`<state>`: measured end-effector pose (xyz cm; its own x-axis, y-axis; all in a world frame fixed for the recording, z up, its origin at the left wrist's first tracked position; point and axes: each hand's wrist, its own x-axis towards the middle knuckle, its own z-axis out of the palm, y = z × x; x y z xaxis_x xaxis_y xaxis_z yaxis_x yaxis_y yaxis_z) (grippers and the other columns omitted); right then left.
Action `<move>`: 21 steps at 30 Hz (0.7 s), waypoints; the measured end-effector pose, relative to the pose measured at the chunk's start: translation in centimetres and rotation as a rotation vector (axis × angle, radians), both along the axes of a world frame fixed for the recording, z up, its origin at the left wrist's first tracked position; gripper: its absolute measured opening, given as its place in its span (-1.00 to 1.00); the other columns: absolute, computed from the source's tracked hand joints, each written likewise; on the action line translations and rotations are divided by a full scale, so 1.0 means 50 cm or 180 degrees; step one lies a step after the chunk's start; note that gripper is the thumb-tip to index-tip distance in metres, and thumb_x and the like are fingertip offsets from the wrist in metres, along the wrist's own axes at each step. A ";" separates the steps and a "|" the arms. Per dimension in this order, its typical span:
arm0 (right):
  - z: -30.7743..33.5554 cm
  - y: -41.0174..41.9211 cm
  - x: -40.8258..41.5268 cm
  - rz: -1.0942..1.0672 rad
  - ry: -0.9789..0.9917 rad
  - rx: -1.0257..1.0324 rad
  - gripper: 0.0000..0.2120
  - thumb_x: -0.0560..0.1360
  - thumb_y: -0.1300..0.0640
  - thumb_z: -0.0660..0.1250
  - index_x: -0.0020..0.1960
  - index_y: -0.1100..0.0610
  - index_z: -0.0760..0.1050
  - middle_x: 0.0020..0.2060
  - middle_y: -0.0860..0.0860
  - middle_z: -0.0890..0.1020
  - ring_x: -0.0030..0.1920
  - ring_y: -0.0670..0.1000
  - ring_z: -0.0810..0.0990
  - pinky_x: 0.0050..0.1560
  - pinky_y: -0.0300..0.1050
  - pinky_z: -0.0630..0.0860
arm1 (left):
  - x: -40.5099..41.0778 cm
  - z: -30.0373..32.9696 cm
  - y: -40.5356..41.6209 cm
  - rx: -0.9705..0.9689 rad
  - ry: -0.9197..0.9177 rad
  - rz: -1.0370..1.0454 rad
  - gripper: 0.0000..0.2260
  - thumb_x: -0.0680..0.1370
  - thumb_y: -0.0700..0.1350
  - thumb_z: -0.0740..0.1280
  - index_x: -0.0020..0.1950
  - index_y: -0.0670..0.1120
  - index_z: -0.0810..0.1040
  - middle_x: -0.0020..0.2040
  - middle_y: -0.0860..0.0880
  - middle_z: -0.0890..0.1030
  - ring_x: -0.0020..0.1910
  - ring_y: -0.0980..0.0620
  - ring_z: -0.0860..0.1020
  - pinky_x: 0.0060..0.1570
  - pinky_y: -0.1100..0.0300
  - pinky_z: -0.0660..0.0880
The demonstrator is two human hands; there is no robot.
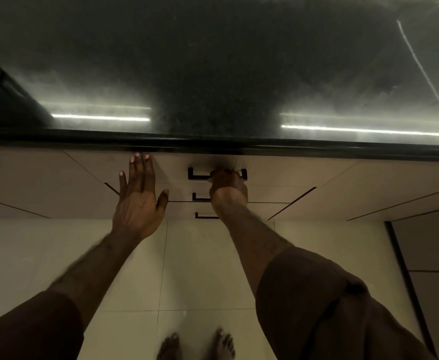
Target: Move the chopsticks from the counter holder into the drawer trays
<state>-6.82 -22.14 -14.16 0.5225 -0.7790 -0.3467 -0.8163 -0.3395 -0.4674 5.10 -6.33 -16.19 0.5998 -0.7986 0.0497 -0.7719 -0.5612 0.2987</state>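
Right hand (227, 187), grip clenched on the top drawer (176, 172) handle (217, 174), drawer closed beneath the dark tabletop (213, 74). Left hand (137, 201), grip released, fingers flat against the drawer front. Chopsticks not in view.

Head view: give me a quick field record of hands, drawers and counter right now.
right hand: gripping top drawer handle
left hand: open, flat on the cabinet front, fingertips under the counter edge
drawers: three stacked handles, all look shut
chopsticks: not in view
holder: not in view
counter: dark, glossy, light reflections
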 end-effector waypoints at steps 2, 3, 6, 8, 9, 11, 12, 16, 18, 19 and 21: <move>0.007 -0.007 0.006 -0.0118 -0.0001 0.0121 -0.74 0.62 0.11 0.18 0.25 0.10 0.52 0.19 0.10 0.58 0.11 0.10 0.55 0.11 -0.02 0.44 | 0.002 0.007 -0.007 0.0025 0.0018 0.0017 -0.26 0.61 0.01 0.19 0.54 -0.14 -0.29 0.57 -0.16 -0.17 0.53 -0.04 -0.21 0.49 -0.06 -0.17; 0.009 -0.011 0.010 -0.0013 0.0087 0.0080 -0.75 0.60 0.14 0.23 0.25 0.08 0.51 0.18 0.10 0.58 0.13 0.10 0.56 0.13 -0.01 0.47 | 0.004 0.010 -0.010 0.0039 0.0023 0.0024 -0.26 0.61 0.00 0.20 0.54 -0.15 -0.27 0.58 -0.19 -0.13 0.54 -0.06 -0.19 0.49 -0.06 -0.17; 0.019 -0.022 0.015 0.0226 0.0244 -0.0087 -0.70 0.55 0.20 0.32 0.27 0.07 0.50 0.19 0.11 0.56 0.20 0.12 0.55 0.20 0.02 0.50 | 0.009 0.024 -0.015 0.0071 0.0005 0.0012 -0.29 0.61 -0.01 0.21 0.56 -0.20 -0.19 0.58 -0.22 -0.07 0.56 -0.15 -0.12 0.50 -0.08 -0.14; 0.022 -0.030 0.014 0.0329 0.0297 -0.0117 -0.70 0.54 0.19 0.33 0.27 0.07 0.49 0.18 0.12 0.55 0.20 0.13 0.54 0.18 0.02 0.50 | 0.013 0.032 -0.016 0.0110 0.0006 -0.0006 -0.28 0.61 0.00 0.20 0.56 -0.20 -0.18 0.58 -0.22 -0.07 0.56 -0.15 -0.12 0.50 -0.09 -0.12; 0.026 -0.031 0.010 0.0356 0.0291 -0.0139 -0.71 0.56 0.17 0.32 0.27 0.08 0.49 0.16 0.11 0.56 0.19 0.14 0.54 0.15 0.01 0.49 | 0.014 0.036 -0.015 0.0129 0.0010 -0.0021 -0.28 0.61 0.01 0.20 0.56 -0.20 -0.19 0.58 -0.22 -0.08 0.56 -0.15 -0.13 0.50 -0.09 -0.11; 0.032 -0.029 -0.007 0.0595 0.0304 -0.0273 -0.73 0.60 0.16 0.24 0.29 0.10 0.47 0.12 0.12 0.55 0.20 0.16 0.54 0.09 0.01 0.46 | 0.012 0.046 -0.013 0.0155 0.0007 -0.0039 -0.27 0.61 0.01 0.21 0.55 -0.21 -0.19 0.58 -0.22 -0.08 0.56 -0.16 -0.13 0.50 -0.11 -0.09; 0.036 -0.027 -0.018 0.0741 0.0268 -0.0476 -0.73 0.62 0.15 0.21 0.30 0.11 0.46 0.13 0.13 0.56 0.18 0.16 0.55 0.07 0.00 0.46 | 0.010 0.051 -0.012 0.0144 0.0000 -0.0040 -0.27 0.60 0.01 0.22 0.55 -0.21 -0.18 0.58 -0.23 -0.06 0.56 -0.17 -0.11 0.50 -0.13 -0.07; 0.053 -0.003 -0.071 0.0962 -0.0174 -0.1145 -0.77 0.60 0.11 0.27 0.23 0.11 0.50 -0.03 0.10 0.63 -0.07 0.08 0.61 -0.05 -0.05 0.55 | -0.018 0.076 -0.011 0.0078 0.0004 -0.0078 -0.28 0.60 0.02 0.21 0.55 -0.21 -0.16 0.58 -0.23 -0.03 0.56 -0.17 -0.11 0.48 -0.15 -0.05; 0.067 0.006 -0.086 0.0989 -0.0216 -0.1189 -0.78 0.60 0.11 0.26 0.22 0.13 0.50 -0.07 0.09 0.62 -0.09 0.08 0.61 -0.06 -0.04 0.56 | -0.032 0.088 -0.012 0.0057 0.0010 -0.0134 -0.30 0.61 0.03 0.19 0.56 -0.21 -0.15 0.58 -0.21 -0.05 0.56 -0.14 -0.15 0.48 -0.13 -0.07; 0.075 0.007 -0.092 0.1011 -0.0198 -0.1208 -0.80 0.60 0.14 0.26 0.20 0.13 0.51 -0.08 0.09 0.63 -0.11 0.07 0.61 -0.07 -0.03 0.57 | -0.039 0.094 -0.012 0.0043 0.0011 -0.0169 -0.31 0.61 0.04 0.18 0.56 -0.21 -0.14 0.58 -0.20 -0.07 0.56 -0.12 -0.16 0.48 -0.11 -0.09; 0.098 0.007 -0.104 0.1014 -0.0140 -0.1192 -0.81 0.57 0.23 0.25 0.15 0.14 0.54 -0.09 0.11 0.65 -0.15 0.07 0.60 -0.14 -0.05 0.56 | -0.055 0.109 -0.008 0.0011 0.0022 -0.0212 -0.33 0.62 0.05 0.14 0.56 -0.18 -0.15 0.59 -0.18 -0.10 0.55 -0.09 -0.19 0.48 -0.08 -0.13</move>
